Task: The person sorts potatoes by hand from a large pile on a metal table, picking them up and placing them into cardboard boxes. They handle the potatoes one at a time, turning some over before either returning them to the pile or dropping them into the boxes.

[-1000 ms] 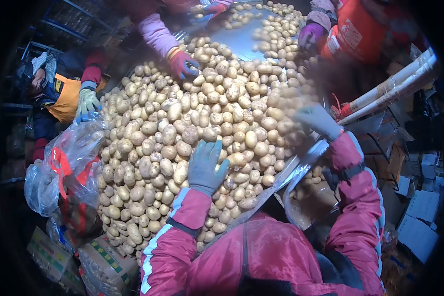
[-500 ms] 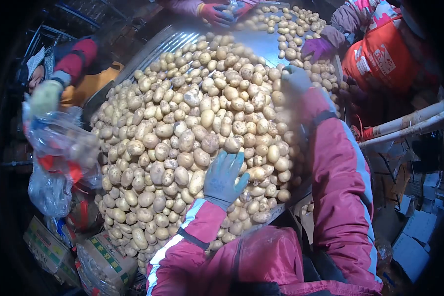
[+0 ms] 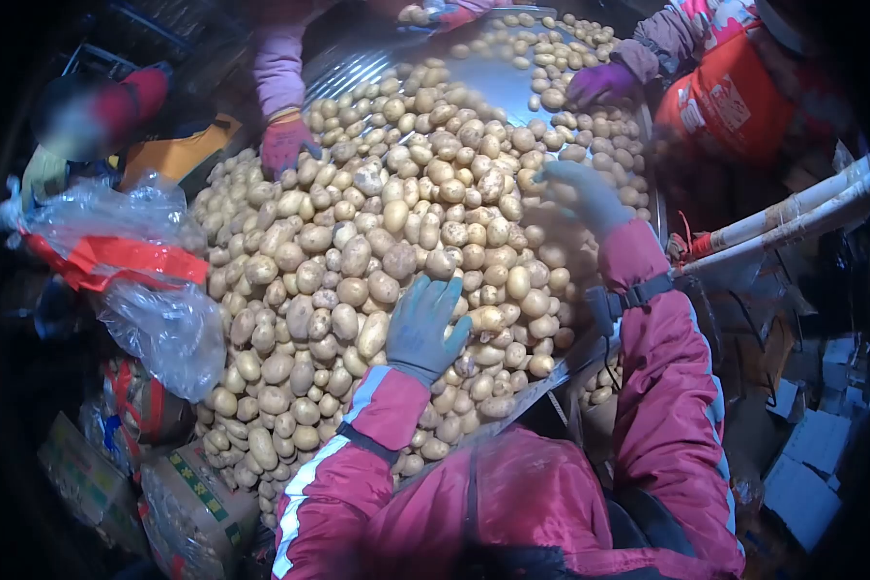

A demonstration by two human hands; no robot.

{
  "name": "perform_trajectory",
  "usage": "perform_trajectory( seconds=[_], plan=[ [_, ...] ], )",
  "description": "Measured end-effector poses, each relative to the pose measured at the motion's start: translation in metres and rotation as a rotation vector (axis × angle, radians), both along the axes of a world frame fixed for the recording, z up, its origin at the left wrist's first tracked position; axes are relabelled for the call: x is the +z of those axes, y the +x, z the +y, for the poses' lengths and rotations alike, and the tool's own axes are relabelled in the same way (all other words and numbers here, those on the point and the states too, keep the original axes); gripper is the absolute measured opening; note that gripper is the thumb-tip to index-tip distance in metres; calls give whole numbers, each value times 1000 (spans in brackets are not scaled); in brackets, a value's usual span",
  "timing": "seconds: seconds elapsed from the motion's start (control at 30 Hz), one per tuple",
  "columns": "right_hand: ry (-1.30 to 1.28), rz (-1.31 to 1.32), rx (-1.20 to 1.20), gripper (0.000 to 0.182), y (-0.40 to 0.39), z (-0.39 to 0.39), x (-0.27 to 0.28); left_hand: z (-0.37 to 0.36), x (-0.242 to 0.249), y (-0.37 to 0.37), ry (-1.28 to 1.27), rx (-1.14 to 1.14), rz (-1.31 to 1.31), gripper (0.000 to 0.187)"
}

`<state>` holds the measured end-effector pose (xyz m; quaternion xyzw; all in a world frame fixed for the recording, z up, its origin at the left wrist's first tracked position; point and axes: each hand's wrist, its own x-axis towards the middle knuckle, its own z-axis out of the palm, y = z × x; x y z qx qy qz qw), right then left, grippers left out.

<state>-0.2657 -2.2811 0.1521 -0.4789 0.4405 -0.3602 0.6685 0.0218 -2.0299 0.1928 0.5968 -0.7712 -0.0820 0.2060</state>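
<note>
A large heap of potatoes (image 3: pixel 358 256) covers the metal sorting table (image 3: pixel 493 75) in front of me. My left hand (image 3: pixel 422 329), in a grey-blue glove, lies flat on the near part of the heap with its fingers spread. It touches potatoes and grips none. My right hand (image 3: pixel 585 196), gloved alike and slightly blurred, hovers over the heap's right side. Its fingers stretch out to the left, close to several potatoes, with nothing visible in them.
Across the table, a co-worker's red-gloved hand (image 3: pixel 285 143) rests on the heap. Another person's purple-gloved hand (image 3: pixel 601 84) touches potatoes at the far right. Clear plastic bags (image 3: pixel 159 324) hang at left, above a cardboard box (image 3: pixel 203 498). White pipes (image 3: pixel 783 215) stand at right.
My right hand has drawn back a little toward me, and its fingers now point left. My left hand stays on the heap. A co-worker's red-gloved hand has reached onto the potatoes at the far left.
</note>
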Motion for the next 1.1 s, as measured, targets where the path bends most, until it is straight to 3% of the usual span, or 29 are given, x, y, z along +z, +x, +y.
perform_trajectory(
  seconds=[0.03,0.1,0.17,0.23,0.3,0.37,0.4,0.43,0.5,0.57,0.63,0.7,0.77,0.8,0.9,1.03,1.07,1.1],
  plan=[
    [294,-72,-96,35,5,8,14,1,0,0,-1,13,-5,60],
    [200,-18,-42,37,-8,31,20,1,1,0,-8,9,-17,58],
    [-450,299,259,32,-39,46,2,2,1,-1,-6,9,-18,58],
    [-876,1097,711,30,-59,68,40,3,2,-1,8,15,-37,59],
    [-272,427,810,25,-99,96,43,4,-1,0,8,8,-36,60],
    [-220,663,978,25,-121,130,33,4,-2,-1,7,21,-39,59],
    [-23,826,905,27,-118,135,33,3,-1,-1,8,19,-36,59],
    [-19,827,906,27,-118,131,37,3,1,-2,-3,18,-31,59],
    [-264,489,610,32,-92,106,56,4,0,-2,-13,22,-30,59],
    [-652,733,406,29,-34,72,43,3,-2,-1,-2,15,-15,58],
    [-713,489,186,29,53,54,47,1,0,0,1,13,-17,58],
    [-930,487,190,34,119,40,27,1,4,-1,6,15,-16,58],
    [-996,817,384,40,153,34,15,-2,9,-1,60,14,-32,58],
    [-1142,756,227,42,152,31,-2,-4,10,1,77,1,-18,59],
    [-1091,854,168,55,126,-12,-8,-2,4,4,35,6,-6,58],
    [-915,1286,163,61,74,-56,-37,-1,0,5,28,27,0,58],
    [-943,1204,38,63,63,-58,-46,-2,-2,5,31,31,10,58],
    [-784,1014,-6,59,54,-62,-42,0,-1,5,24,30,-1,58]
  ],
)
